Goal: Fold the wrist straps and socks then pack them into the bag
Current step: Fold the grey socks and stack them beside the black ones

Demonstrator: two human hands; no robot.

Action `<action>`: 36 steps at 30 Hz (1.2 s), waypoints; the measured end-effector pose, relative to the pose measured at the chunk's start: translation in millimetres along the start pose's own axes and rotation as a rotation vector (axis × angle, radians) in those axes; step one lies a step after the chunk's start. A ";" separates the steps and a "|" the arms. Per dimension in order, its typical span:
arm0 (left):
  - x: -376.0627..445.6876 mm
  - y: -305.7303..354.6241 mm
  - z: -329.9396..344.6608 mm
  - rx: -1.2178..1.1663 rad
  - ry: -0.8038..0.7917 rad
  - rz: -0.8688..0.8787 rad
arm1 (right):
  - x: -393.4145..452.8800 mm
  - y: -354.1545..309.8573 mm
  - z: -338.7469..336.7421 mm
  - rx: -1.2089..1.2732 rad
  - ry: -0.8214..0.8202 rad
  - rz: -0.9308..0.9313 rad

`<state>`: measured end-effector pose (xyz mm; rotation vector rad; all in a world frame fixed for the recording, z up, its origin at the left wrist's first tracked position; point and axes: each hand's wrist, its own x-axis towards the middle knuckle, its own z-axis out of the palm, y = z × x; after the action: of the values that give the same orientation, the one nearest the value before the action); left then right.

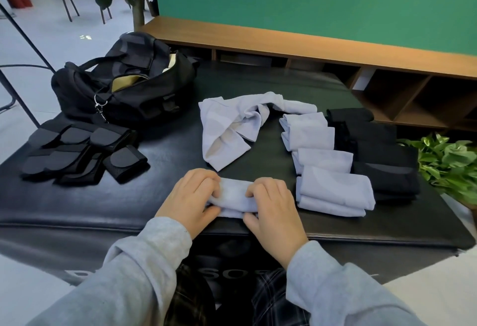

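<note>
A light blue sock lies folded near the front edge of the black padded table. My left hand grips its left end and my right hand grips its right end, thumbs under the front fold. Unfolded light blue socks lie in a heap behind it. A row of folded light blue socks runs along the right, with folded black socks beside them. Black wrist straps lie folded at the left. The black bag stands open at the back left.
A wooden shelf unit runs along the green wall behind the table. A leafy plant sits off the table's right edge. A tree trunk and a chair stand at the far left on the floor.
</note>
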<state>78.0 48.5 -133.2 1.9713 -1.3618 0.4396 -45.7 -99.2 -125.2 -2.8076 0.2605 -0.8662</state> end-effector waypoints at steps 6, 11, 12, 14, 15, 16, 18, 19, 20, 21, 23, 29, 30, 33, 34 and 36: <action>-11.7 5.6 -1.4 -0.043 -0.112 -0.095 | -15.0 -5.9 5.4 -0.078 0.010 0.100; -10.7 5.8 -4.4 -0.089 -0.138 -0.224 | -18.6 -2.0 -5.5 0.005 -0.121 0.105; -9.4 5.6 -4.5 -0.085 -0.141 -0.235 | -19.2 0.1 -7.0 0.017 -0.146 0.098; -7.1 6.8 -5.2 -0.093 -0.163 -0.274 | -19.9 3.1 -10.3 0.009 -0.174 0.071; -6.8 7.3 -5.4 -0.107 -0.174 -0.295 | -19.4 2.6 -12.3 -0.011 -0.171 0.057; -7.1 7.0 -5.4 -0.123 -0.181 -0.314 | -18.1 0.9 -14.4 -0.041 -0.159 0.046; -7.8 6.4 -6.5 -0.153 -0.195 -0.345 | -14.9 -6.8 -16.2 -0.114 -0.137 0.008; -7.6 5.8 -7.4 -0.158 -0.203 -0.350 | -13.4 -12.4 -15.5 -0.134 -0.138 -0.010; -5.8 6.1 -8.5 -0.158 -0.215 -0.353 | -12.3 -18.3 -13.6 -0.121 -0.148 -0.011; -3.9 7.0 -9.9 -0.152 -0.237 -0.360 | -11.8 -25.1 -12.1 -0.066 -0.160 0.024; 0.0 9.1 -12.8 -0.128 -0.296 -0.377 | -11.2 -33.2 -6.9 0.065 -0.180 0.146; 21.0 17.1 -20.7 0.068 -0.574 -0.393 | 7.4 -35.8 -22.0 -0.033 -0.481 0.188; 26.5 19.2 -22.6 0.132 -0.632 -0.398 | 11.3 -36.1 -25.1 -0.066 -0.541 0.192; 38.5 29.9 -24.2 0.319 -0.746 -0.420 | 18.3 -37.8 -29.2 -0.082 -0.595 0.210; 41.3 34.8 -24.1 0.379 -0.773 -0.438 | 19.6 -38.0 -30.2 -0.068 -0.596 0.220; 44.5 43.9 -24.2 0.452 -0.795 -0.492 | 21.8 -36.7 -31.6 -0.049 -0.602 0.232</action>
<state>57.9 25.9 -73.4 2.9390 -1.1848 -0.3492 -41.9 -72.7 -79.3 -2.8432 0.4945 0.0469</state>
